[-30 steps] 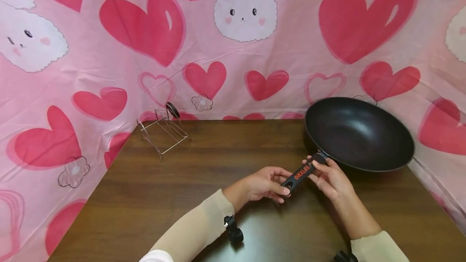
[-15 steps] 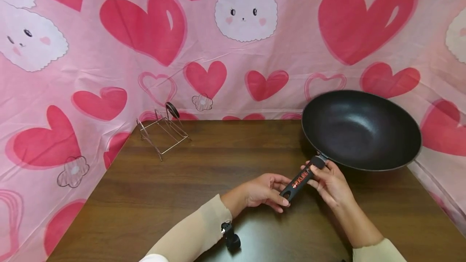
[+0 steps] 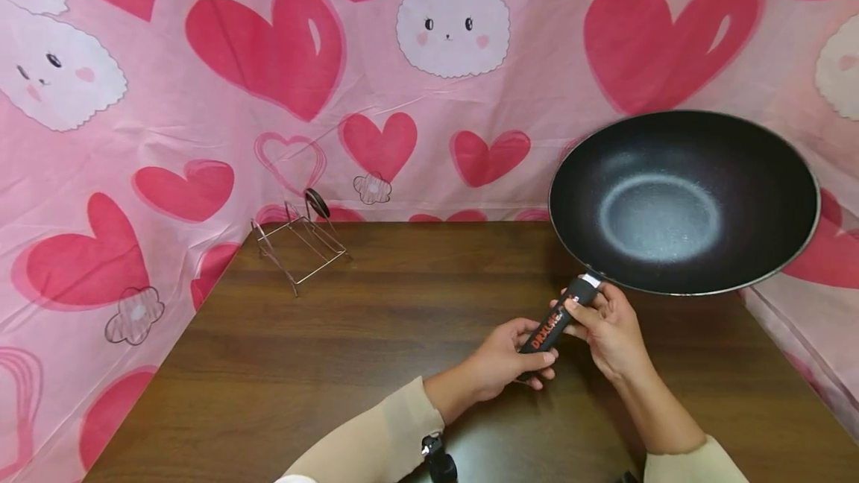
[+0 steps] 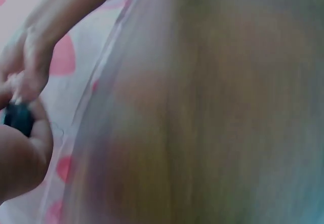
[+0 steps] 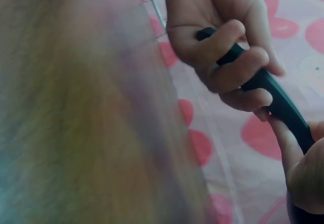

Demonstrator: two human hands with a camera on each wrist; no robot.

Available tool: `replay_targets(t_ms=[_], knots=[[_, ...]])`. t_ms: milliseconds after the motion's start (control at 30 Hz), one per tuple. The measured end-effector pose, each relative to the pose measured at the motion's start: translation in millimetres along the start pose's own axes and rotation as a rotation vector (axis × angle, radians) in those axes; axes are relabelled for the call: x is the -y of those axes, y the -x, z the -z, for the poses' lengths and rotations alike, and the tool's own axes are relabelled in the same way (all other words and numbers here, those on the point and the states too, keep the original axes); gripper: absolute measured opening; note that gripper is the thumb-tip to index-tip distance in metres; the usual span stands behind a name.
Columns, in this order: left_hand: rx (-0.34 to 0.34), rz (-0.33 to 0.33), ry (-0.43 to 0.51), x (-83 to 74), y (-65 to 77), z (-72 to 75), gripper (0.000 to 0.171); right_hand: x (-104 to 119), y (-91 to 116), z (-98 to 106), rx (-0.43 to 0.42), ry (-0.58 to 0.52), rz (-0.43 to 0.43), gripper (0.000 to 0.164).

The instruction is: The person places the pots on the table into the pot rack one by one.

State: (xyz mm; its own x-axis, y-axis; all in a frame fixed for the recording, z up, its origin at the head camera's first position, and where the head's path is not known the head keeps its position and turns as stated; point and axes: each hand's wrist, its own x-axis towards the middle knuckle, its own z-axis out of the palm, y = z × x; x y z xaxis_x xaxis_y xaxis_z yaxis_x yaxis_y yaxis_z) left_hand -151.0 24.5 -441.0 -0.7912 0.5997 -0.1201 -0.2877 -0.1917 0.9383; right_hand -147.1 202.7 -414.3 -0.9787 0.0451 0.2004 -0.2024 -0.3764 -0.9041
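A large black wok (image 3: pixel 678 203) is held up off the table at the right of the head view, its inside tilted toward me. My left hand (image 3: pixel 496 364) grips the end of its black handle (image 3: pixel 545 330), thumb on top. Close to the pan, my right hand (image 3: pixel 614 334) pinches the same handle, its thumb beside the orange lettering. In the right wrist view the fingers of the left hand (image 5: pixel 228 57) curl round the handle (image 5: pixel 286 105). The left wrist view shows both hands at its left edge, with little of the handle visible.
A wire rack (image 3: pixel 302 248) with a small dark round piece (image 3: pixel 318 203) on it stands at the back left of the brown wooden table (image 3: pixel 403 274). Pink cloth (image 3: pixel 376 80) printed with hearts and rabbits hangs behind and at the sides. A black wrist camera (image 3: pixel 439 461) sits by the left sleeve.
The wok has risen off the table and come nearer, its inside tilting more toward me. Both hands have kept hold of the handle; the left has wrapped further round its end.
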Motion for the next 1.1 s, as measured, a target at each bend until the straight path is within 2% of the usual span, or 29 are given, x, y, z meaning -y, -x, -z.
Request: replay_targets(t_ms=[133, 233, 333, 400, 467, 567, 633, 733, 867, 967, 1033, 1100], knots=[[-0.115, -0.105, 0.07, 6.2, 1.6, -9.3, 0.028, 6, -2, -8, 0.009, 0.027, 0.018, 0.037], [-0.135, -0.148, 0.123, 7.8, 4.6, -12.4, 0.025, 8, -1, -15, 0.006, 0.054, 0.026, 0.038], [-0.123, -0.176, 0.172, 5.4, 10.0, -12.6, 0.024, 4, -1, -19, 0.036, 0.078, 0.07, 0.039], [-0.107, -0.191, 0.203, 2.6, 13.8, -11.9, 0.023, -2, -2, -19, 0.106, 0.025, 0.098, 0.043], [-0.089, -0.205, 0.23, 0.8, 17.0, -10.3, 0.024, -9, -3, -19, 0.209, -0.103, 0.093, 0.047], [-0.081, -0.201, 0.262, 2.4, 20.0, -7.1, 0.024, -21, -5, -19, 0.338, -0.331, -0.001, 0.049], [-0.095, -0.182, 0.271, 4.8, 22.1, -4.0, 0.023, -28, -6, -21, 0.38, -0.423, -0.061, 0.047], [-0.111, -0.159, 0.291, 8.2, 25.9, 0.3, 0.02, -37, -5, -23, 0.397, -0.454, -0.079, 0.048], [-0.073, -0.145, 0.333, 11.6, 29.3, 1.6, 0.019, -39, -3, -22, 0.384, -0.411, -0.042, 0.049], [-0.047, -0.16, 0.293, 12.4, 31.4, 2.3, 0.022, -36, -2, -22, 0.383, -0.343, -0.028, 0.049], [-0.057, -0.17, 0.205, 11.7, 33.5, 4.2, 0.025, -32, -2, -23, 0.395, -0.289, -0.026, 0.049], [-0.1, -0.179, 0.079, 10.3, 37.0, 6.5, 0.031, -30, -1, -23, 0.406, -0.227, -0.023, 0.049]])
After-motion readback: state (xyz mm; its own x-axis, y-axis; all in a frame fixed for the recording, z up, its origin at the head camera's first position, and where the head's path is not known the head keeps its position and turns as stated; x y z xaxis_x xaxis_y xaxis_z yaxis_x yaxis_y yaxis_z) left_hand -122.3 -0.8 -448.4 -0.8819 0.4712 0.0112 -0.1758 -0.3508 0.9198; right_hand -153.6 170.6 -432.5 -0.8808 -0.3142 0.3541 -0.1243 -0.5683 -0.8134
